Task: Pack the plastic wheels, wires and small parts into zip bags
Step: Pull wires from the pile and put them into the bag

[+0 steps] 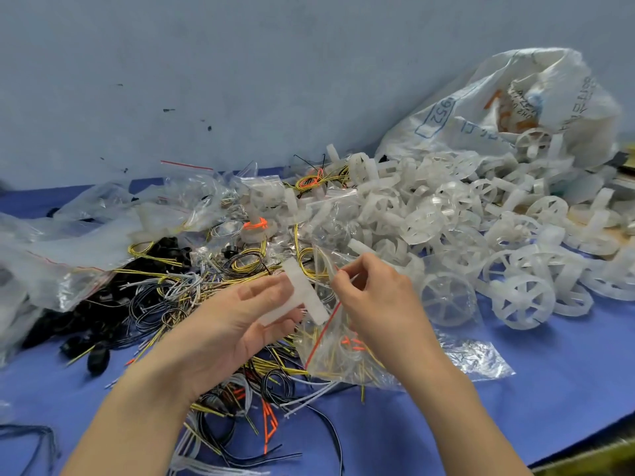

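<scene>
- The left hand (240,321), at the centre of the frame, is gripping a white part (302,293) between its thumb and curled fingers, holding it just beside the bag's mouth.
- The right hand (374,297), just right of centre, is pinching the top edge of a zip bag (330,355) between thumb and fingertips.
- The zip bag, clear with a red strip, is hanging below both hands, with its lower end resting on the heap; yellow and orange strands are showing inside it.
- White wheels (481,235) are lying heaped across the right side, spilling from a printed sack (515,97) at the upper right.
- Tangled wires (192,297) are sprawling across the centre and lower centre, beneath the hands.
- Clear bags (192,204) are lying crumpled at the upper left.
- Black parts (96,314) are sitting at the left.
- A blue table (549,389) is carrying everything.
</scene>
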Available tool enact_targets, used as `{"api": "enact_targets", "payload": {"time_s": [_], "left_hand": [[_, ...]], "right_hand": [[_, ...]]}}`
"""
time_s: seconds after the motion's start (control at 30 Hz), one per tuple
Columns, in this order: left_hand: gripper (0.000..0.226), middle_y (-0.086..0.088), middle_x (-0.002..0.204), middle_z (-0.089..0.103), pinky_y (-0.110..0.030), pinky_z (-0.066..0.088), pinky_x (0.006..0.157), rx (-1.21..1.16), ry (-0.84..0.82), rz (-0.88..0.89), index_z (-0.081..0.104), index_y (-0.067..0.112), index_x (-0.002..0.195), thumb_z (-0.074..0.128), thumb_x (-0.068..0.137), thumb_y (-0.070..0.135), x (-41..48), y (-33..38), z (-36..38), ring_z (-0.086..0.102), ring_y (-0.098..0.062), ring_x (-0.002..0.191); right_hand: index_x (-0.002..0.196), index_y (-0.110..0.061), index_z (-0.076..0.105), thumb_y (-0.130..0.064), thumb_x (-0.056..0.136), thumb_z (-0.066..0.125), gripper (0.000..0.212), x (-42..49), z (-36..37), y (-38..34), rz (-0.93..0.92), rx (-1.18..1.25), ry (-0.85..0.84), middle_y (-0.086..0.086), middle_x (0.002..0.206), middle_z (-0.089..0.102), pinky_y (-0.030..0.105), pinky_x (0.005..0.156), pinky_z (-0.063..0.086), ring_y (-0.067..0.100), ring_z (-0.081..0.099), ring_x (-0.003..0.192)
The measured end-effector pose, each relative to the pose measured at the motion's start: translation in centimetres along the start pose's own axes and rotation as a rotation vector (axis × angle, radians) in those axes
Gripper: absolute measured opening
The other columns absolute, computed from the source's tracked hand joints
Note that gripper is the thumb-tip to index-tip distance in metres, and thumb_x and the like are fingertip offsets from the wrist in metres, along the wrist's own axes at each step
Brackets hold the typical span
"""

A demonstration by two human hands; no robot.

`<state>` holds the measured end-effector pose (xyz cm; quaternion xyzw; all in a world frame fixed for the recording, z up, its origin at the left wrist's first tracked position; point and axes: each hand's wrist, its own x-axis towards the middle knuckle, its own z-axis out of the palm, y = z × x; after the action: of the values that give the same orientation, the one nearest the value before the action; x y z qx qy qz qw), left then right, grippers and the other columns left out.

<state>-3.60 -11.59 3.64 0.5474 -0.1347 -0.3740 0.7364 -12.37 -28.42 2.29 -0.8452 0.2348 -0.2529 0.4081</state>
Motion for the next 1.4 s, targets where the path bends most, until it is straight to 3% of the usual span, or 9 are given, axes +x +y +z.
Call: {"api": "enact_targets", "payload": {"time_s": [0.27,0.4,0.5,0.6,0.8,1.0,1.1,1.23,1.4], "left_hand": [[0.047,-0.025,0.117,0.066,-0.041,0.054,0.091,0.254,-0.147,0.148,0.066,0.016,0.124,0.069,0.077,0.02,-0.4,0.2,0.5,0.065,-0.031,0.104],[0.025,-0.02,0.099,0.072,-0.031,0.055,0.074,0.482,0.012,0.152,0.069,0.01,0.11,0.067,0.086,0.016,0.1,-0.3,1.1,0.069,-0.025,0.084],[0.013,-0.017,0.094,0.074,-0.028,0.058,0.079,0.612,0.098,0.177,0.071,0.011,0.102,0.062,0.093,0.009,0.4,-0.7,1.6,0.072,-0.027,0.087],[0.023,-0.008,0.102,0.075,-0.022,0.055,0.088,0.676,-0.013,0.147,0.069,0.019,0.111,0.057,0.097,0.007,0.3,-0.7,2.1,0.073,-0.017,0.092],[0.021,-0.023,0.106,0.07,-0.019,0.054,0.08,0.612,-0.171,0.093,0.068,0.007,0.113,0.053,0.098,0.006,0.8,-0.3,2.9,0.07,-0.016,0.093],[0.022,0.006,0.056,0.059,-0.011,0.044,0.05,0.69,-0.137,0.142,0.066,0.004,0.079,0.052,0.095,0.006,1.4,-0.5,4.6,0.055,0.001,0.05],[0.02,0.014,0.06,0.056,-0.014,0.043,0.054,0.67,-0.159,0.195,0.06,0.01,0.1,0.054,0.086,-0.003,1.9,-1.2,5.8,0.048,0.001,0.056],[0.035,0.007,0.041,0.053,-0.01,0.038,0.038,0.45,-0.237,0.08,0.045,0.012,0.077,0.029,0.1,-0.008,2.0,-2.2,6.6,0.049,0.004,0.038],[0.021,0.008,0.048,0.058,-0.013,0.042,0.04,0.334,-0.274,-0.037,0.052,0.015,0.076,0.048,0.094,0.007,2.4,-2.2,6.3,0.055,-0.001,0.042]], "right_hand": [[0.078,-0.027,0.059,-0.038,0.088,0.058,0.015,-0.3,-0.5,-0.8,0.004,0.092,-0.04,-0.008,0.068,0.064,0.041,0.065,0.056,0.014,0.065,0.061],[0.077,-0.027,0.061,-0.038,0.087,0.059,0.015,-0.3,-0.7,-1.1,0.011,0.111,-0.047,-0.01,0.069,0.065,0.041,0.067,0.057,0.013,0.066,0.061],[0.077,-0.028,0.06,-0.039,0.086,0.058,0.015,-0.5,-0.7,-1.3,-0.004,0.098,-0.044,-0.013,0.07,0.065,0.04,0.066,0.056,0.013,0.066,0.06],[0.076,-0.028,0.057,-0.04,0.087,0.057,0.016,-0.7,-0.7,-1.6,-0.035,0.043,0.008,-0.009,0.065,0.062,0.039,0.062,0.053,0.014,0.063,0.062],[0.082,-0.027,0.055,-0.044,0.089,0.051,0.019,-1.3,-1.2,-2.6,-0.123,-0.13,0.053,-0.005,0.072,0.063,0.04,0.068,0.051,0.02,0.061,0.074],[0.084,-0.026,0.054,-0.042,0.088,0.052,0.017,-2.0,-1.0,-3.9,-0.138,-0.142,0.008,-0.002,0.079,0.064,0.042,0.07,0.051,0.024,0.061,0.08],[0.085,-0.025,0.054,-0.04,0.089,0.053,0.016,-2.3,-0.5,-4.4,-0.14,-0.16,-0.003,-0.001,0.079,0.063,0.039,0.071,0.05,0.025,0.059,0.082],[0.089,-0.023,0.056,-0.041,0.09,0.052,0.018,-2.4,-0.7,-4.7,-0.109,-0.177,-0.006,0.0,0.082,0.062,0.039,0.072,0.05,0.026,0.059,0.083],[0.09,-0.024,0.056,-0.042,0.09,0.051,0.018,-2.4,-0.9,-4.5,-0.104,-0.198,-0.036,0.0,0.084,0.063,0.041,0.073,0.051,0.026,0.059,0.085]]}}
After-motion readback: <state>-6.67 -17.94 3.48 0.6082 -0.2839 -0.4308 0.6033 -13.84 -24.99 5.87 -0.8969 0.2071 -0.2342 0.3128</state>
